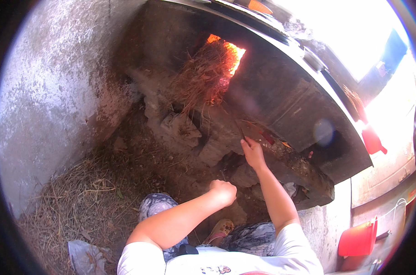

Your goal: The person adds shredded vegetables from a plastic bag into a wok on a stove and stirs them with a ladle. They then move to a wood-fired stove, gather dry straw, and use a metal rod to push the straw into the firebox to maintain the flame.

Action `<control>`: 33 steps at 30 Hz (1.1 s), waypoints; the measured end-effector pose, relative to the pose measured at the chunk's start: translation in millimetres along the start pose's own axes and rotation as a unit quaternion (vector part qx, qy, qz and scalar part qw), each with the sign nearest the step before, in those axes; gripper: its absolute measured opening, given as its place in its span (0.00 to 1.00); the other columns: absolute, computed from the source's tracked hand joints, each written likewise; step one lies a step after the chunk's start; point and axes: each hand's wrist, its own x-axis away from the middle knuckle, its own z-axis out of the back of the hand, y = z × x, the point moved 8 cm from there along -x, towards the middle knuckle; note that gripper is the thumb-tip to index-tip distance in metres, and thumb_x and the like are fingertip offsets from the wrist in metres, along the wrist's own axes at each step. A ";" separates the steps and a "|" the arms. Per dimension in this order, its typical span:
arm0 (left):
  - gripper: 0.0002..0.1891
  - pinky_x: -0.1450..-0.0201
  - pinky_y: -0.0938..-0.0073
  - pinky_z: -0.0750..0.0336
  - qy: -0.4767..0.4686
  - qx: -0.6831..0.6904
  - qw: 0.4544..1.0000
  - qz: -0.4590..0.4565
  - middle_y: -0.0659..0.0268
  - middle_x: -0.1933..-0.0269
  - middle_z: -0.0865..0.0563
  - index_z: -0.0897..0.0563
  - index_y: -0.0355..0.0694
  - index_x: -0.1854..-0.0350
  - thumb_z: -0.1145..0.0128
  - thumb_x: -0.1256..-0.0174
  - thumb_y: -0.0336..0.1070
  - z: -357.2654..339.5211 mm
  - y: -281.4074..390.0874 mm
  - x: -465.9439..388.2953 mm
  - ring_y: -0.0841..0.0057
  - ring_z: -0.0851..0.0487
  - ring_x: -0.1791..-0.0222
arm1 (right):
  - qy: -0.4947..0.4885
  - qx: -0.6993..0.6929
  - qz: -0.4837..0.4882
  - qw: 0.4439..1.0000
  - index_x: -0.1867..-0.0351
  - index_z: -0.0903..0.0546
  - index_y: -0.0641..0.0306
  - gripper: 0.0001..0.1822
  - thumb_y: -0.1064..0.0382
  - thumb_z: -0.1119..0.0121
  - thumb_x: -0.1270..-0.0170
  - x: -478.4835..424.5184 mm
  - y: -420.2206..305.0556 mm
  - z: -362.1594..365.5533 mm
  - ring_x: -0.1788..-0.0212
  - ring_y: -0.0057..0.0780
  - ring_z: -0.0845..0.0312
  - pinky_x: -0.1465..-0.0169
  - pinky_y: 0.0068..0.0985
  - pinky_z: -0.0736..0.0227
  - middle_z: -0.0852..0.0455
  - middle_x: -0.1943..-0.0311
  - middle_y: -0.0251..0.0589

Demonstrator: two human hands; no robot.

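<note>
My right hand (253, 152) grips a thin dark rod (239, 129), perhaps a poker or a stick, that slants up and left towards the stove mouth. A bundle of dry straw and needles (208, 74) fills that opening and spills out over its lower ledge. Bright flames (236, 55) burn behind the bundle and along its right side. Curled into a fist, my left hand (223, 193) hovers in front of my body, below and left of the right one. Nothing shows in it, though its palm side is hidden.
A dark masonry stove (280, 92) curves across the top and right. Broken masonry (182, 129) juts out beneath its mouth. Loose straw (74, 206) covers the floor at left, by a rough wall (56, 86) and a plastic bag (86, 257). A red bucket (357, 239) stands at lower right.
</note>
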 end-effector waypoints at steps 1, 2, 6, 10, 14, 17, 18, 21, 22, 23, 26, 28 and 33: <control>0.18 0.57 0.65 0.26 0.002 -0.001 1.000 0.002 0.59 0.61 0.17 0.19 0.39 0.61 0.49 0.41 0.49 -0.6 -1.1 -0.4 0.65 0.19 0.58 | 0.020 0.001 0.002 1.000 0.52 0.27 0.72 0.22 0.54 0.49 0.38 1.8 -3.4 -1.2 0.61 0.22 0.26 0.57 0.22 0.33 0.18 0.64 0.47; 0.18 0.58 0.65 0.25 0.003 -0.002 1.000 0.004 0.59 0.61 0.17 0.19 0.39 0.61 0.49 0.41 0.49 -1.2 -2.3 -0.8 0.65 0.19 0.58 | 0.027 0.004 0.012 1.000 0.51 0.27 0.73 0.23 0.53 0.49 0.39 3.0 -8.2 -3.1 0.62 0.23 0.26 0.57 0.22 0.33 0.18 0.65 0.48; 0.18 0.58 0.66 0.25 -0.002 -0.002 1.000 0.007 0.59 0.62 0.17 0.19 0.39 0.61 0.49 0.42 0.49 -2.5 -2.4 -1.5 0.65 0.19 0.58 | 0.098 0.052 0.089 0.990 0.50 0.28 0.74 0.25 0.52 0.48 0.40 5.0 -16.9 2.0 0.68 0.25 0.25 0.60 0.24 0.32 0.19 0.72 0.50; 0.18 0.58 0.66 0.25 0.009 -0.001 1.000 0.005 0.58 0.62 0.17 0.19 0.39 0.61 0.49 0.42 0.49 -1.6 -4.7 0.5 0.64 0.19 0.58 | 0.076 0.046 0.047 0.995 0.48 0.29 0.74 0.27 0.52 0.48 0.40 6.3 -18.8 1.3 0.69 0.29 0.23 0.60 0.26 0.31 0.19 0.73 0.52; 0.18 0.58 0.66 0.25 0.014 0.003 1.000 0.002 0.58 0.62 0.17 0.19 0.39 0.61 0.49 0.42 0.49 1.2 -4.5 2.9 0.64 0.19 0.59 | 0.072 0.046 0.021 0.996 0.48 0.30 0.74 0.27 0.51 0.48 0.40 0.0 -5.5 3.9 0.63 0.31 0.22 0.58 0.25 0.32 0.18 0.67 0.54; 0.18 0.59 0.65 0.25 0.014 0.003 1.000 -0.001 0.58 0.62 0.17 0.19 0.39 0.62 0.49 0.42 0.49 -0.3 -3.0 0.8 0.64 0.18 0.59 | 0.087 0.041 0.042 0.994 0.49 0.28 0.72 0.24 0.53 0.48 0.40 -8.8 8.5 7.7 0.66 0.25 0.27 0.62 0.22 0.34 0.21 0.71 0.45; 0.18 0.59 0.65 0.25 0.014 0.002 1.000 -0.001 0.58 0.62 0.17 0.19 0.39 0.62 0.49 0.42 0.49 0.0 -3.3 1.4 0.64 0.18 0.59 | 0.091 0.031 0.037 0.995 0.50 0.27 0.70 0.22 0.55 0.48 0.39 -9.6 9.1 7.5 0.71 0.20 0.31 0.67 0.20 0.36 0.24 0.76 0.36; 0.18 0.59 0.65 0.25 0.010 0.000 1.000 -0.001 0.58 0.62 0.16 0.19 0.40 0.61 0.49 0.42 0.49 1.9 -4.3 3.5 0.64 0.18 0.59 | 0.086 0.022 0.029 0.996 0.52 0.25 0.68 0.18 0.57 0.48 0.39 -9.6 5.6 7.5 0.75 0.13 0.35 0.71 0.17 0.38 0.25 0.80 0.27; 0.18 0.59 0.65 0.25 0.009 0.001 1.000 0.000 0.58 0.62 0.16 0.19 0.40 0.61 0.49 0.42 0.49 1.9 -5.3 3.7 0.64 0.18 0.59 | 0.082 0.021 0.027 0.996 0.52 0.25 0.68 0.18 0.58 0.48 0.39 -8.6 0.8 7.3 0.75 0.13 0.35 0.70 0.16 0.38 0.25 0.79 0.26; 0.18 0.59 0.65 0.25 0.007 0.002 1.000 0.001 0.58 0.62 0.16 0.19 0.40 0.61 0.49 0.42 0.49 1.6 -6.1 4.0 0.64 0.18 0.59 | 0.069 0.017 0.014 0.997 0.51 0.26 0.70 0.21 0.56 0.47 0.39 -8.0 -1.4 5.7 0.69 0.19 0.31 0.65 0.19 0.36 0.23 0.73 0.36; 0.18 0.59 0.65 0.25 0.005 -0.001 1.000 0.001 0.58 0.61 0.17 0.19 0.39 0.61 0.49 0.42 0.50 0.8 -5.3 3.3 0.64 0.18 0.59 | 0.055 -0.001 0.003 0.998 0.49 0.29 0.74 0.27 0.52 0.46 0.41 -7.8 1.0 4.1 0.56 0.31 0.23 0.53 0.24 0.33 0.19 0.60 0.54; 0.18 0.58 0.65 0.25 0.007 0.000 1.000 0.002 0.58 0.61 0.17 0.19 0.39 0.61 0.49 0.42 0.50 0.2 -4.6 2.3 0.64 0.19 0.58 | 0.075 -0.019 0.037 0.996 0.49 0.29 0.75 0.27 0.52 0.46 0.41 -9.4 5.7 3.5 0.54 0.30 0.25 0.50 0.24 0.34 0.20 0.58 0.54; 0.19 0.57 0.64 0.26 -0.014 -0.003 1.000 0.012 0.57 0.60 0.17 0.20 0.38 0.60 0.49 0.42 0.50 -4.2 -8.5 0.2 0.64 0.19 0.57 | 0.063 -0.070 -0.006 0.996 0.49 0.29 0.76 0.27 0.53 0.46 0.40 -6.0 6.6 -2.6 0.55 0.29 0.26 0.52 0.23 0.34 0.20 0.58 0.49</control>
